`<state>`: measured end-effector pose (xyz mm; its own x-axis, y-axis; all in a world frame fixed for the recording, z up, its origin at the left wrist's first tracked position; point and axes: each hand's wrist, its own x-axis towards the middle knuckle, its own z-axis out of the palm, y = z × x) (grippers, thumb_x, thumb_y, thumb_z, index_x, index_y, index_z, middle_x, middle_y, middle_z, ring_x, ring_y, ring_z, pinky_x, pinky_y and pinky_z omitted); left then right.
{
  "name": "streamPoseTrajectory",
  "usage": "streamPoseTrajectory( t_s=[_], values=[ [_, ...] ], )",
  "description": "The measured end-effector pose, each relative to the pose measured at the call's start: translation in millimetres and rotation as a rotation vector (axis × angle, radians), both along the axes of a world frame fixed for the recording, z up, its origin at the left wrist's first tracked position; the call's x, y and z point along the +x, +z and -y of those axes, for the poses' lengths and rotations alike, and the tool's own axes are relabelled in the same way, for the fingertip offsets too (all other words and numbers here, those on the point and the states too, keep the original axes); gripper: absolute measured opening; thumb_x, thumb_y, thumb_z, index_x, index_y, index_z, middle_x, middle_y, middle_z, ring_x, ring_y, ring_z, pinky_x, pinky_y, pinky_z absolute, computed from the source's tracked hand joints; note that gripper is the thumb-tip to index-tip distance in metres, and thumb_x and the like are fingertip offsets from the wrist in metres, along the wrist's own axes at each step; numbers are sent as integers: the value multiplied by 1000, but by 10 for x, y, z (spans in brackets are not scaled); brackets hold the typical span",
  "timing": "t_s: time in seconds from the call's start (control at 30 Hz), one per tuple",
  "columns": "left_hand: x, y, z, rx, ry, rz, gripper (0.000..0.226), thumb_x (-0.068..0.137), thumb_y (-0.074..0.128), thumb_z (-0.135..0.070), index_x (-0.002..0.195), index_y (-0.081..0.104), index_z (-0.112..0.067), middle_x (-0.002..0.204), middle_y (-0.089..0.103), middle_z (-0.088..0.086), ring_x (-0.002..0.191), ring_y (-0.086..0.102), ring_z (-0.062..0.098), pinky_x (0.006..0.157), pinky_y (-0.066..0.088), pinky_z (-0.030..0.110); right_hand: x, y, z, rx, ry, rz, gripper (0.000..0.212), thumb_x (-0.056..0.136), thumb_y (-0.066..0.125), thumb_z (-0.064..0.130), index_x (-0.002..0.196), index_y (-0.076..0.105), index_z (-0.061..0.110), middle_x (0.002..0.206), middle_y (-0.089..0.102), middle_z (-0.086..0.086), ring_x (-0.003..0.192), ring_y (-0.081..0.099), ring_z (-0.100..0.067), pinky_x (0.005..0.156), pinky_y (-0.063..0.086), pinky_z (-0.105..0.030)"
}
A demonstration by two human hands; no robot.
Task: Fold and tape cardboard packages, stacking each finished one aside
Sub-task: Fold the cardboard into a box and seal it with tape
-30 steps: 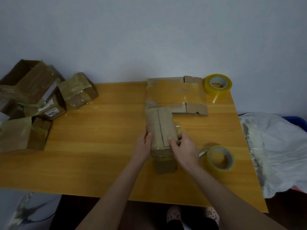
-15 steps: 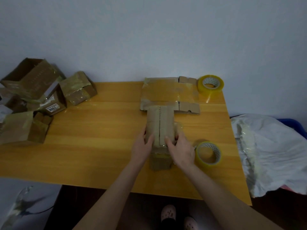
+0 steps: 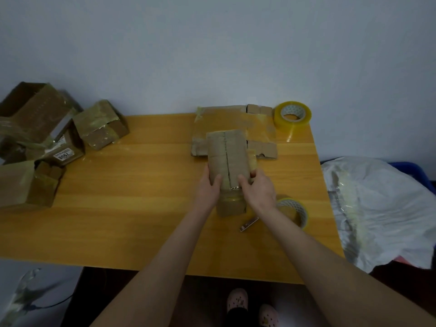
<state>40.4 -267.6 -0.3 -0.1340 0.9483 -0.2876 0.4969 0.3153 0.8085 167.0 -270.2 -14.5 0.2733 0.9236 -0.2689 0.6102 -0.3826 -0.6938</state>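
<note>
Between the two hands, in the head view, lies the cardboard package (image 3: 227, 156), a long box whose two top flaps meet along a seam running away from the person. The left hand (image 3: 208, 187) grips its near left edge, thumb laid on the top flap and fingers curled down the side. The right hand (image 3: 259, 192) grips the near right edge the same way, thumb on top beside the seam, fingers wrapped round the side wall. A band of clear tape crosses the box just below both thumbs. Beyond the fingertips, the package's far end overlaps a flat cardboard sheet (image 3: 219, 123) lying on the wooden table (image 3: 141, 197). Just right of the right wrist sits a near tape roll (image 3: 293, 211), partly hidden by the forearm, and a small metal cutter (image 3: 249, 224) lies under that forearm. Far past the right fingers, at the table's back corner, stands a second tape roll (image 3: 292, 115). Well left of the left hand, a pile of taped boxes (image 3: 101, 125) crowds the table's end. Right of the table lies a crumpled white plastic bag (image 3: 377, 208)
</note>
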Motion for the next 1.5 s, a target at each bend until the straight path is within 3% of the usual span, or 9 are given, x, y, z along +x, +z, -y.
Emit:
streamPoseTrajectory(
  t_s=[0.23,0.4,0.57,0.87,1.1,1.23,1.33,1.4,1.5],
  values=[
    [-240,114,435,91,54,-260,52,99,45,-38,147,34,-23,131,57,3,112,57,22,84,48,31,-106,153,350,46,88,32,34,91,53,52,94,49,18,89,60,1,82,58,-20,68,47,-32],
    [-207,24,266,8,-16,-220,48,100,45,-30,146,35,-22,130,57,2,110,57,21,86,50,35,-97,13,313,-37,58,-5,34,96,49,46,106,55,14,101,65,-5,91,60,-23,67,44,-30],
    [-47,-57,140,-3,58,-1,44,101,44,-21,144,39,-16,122,59,3,97,56,15,84,53,36,0,-78,53,22,-3,75,32,96,49,43,106,58,15,103,64,-5,95,59,-24,78,50,-37],
    [-16,18,-92,-31,24,-122,52,102,40,-25,151,23,-20,146,44,2,125,48,20,91,42,30,98,-15,-86,-86,83,-39,29,98,48,38,113,57,15,104,66,-7,96,63,-26,72,48,-33],
    [-59,4,-122,-11,-25,-248,51,103,35,-30,152,19,-27,149,40,2,131,43,23,93,40,34,335,135,117,-130,197,-212,37,100,48,27,135,54,19,130,60,-1,118,55,-22,96,46,-34],
    [-34,-2,47,224,-121,-414,50,99,47,-32,147,35,-25,156,24,6,142,24,27,113,30,45,615,-15,374,-109,63,116,15,94,57,35,105,58,25,102,66,0,88,62,-22,71,55,-37],
    [24,-35,196,272,-334,-663,55,91,56,-45,142,41,-34,157,22,1,145,16,27,113,29,48,784,-176,634,-213,185,361,35,91,58,45,116,53,21,122,58,-3,116,49,-26,89,49,-39],
    [-4,-68,207,237,-410,-762,54,94,55,-33,143,35,-40,158,20,0,146,11,26,112,32,47,815,-275,728,-361,331,509,49,92,53,51,128,46,18,133,51,-4,132,36,-27,101,37,-39],
    [-82,-43,127,244,-423,-777,58,94,50,-7,141,41,-39,156,25,2,144,15,27,105,41,47,811,-397,754,-411,419,620,26,98,46,39,119,52,23,122,59,-1,132,35,-26,97,32,-39]
  ],
)
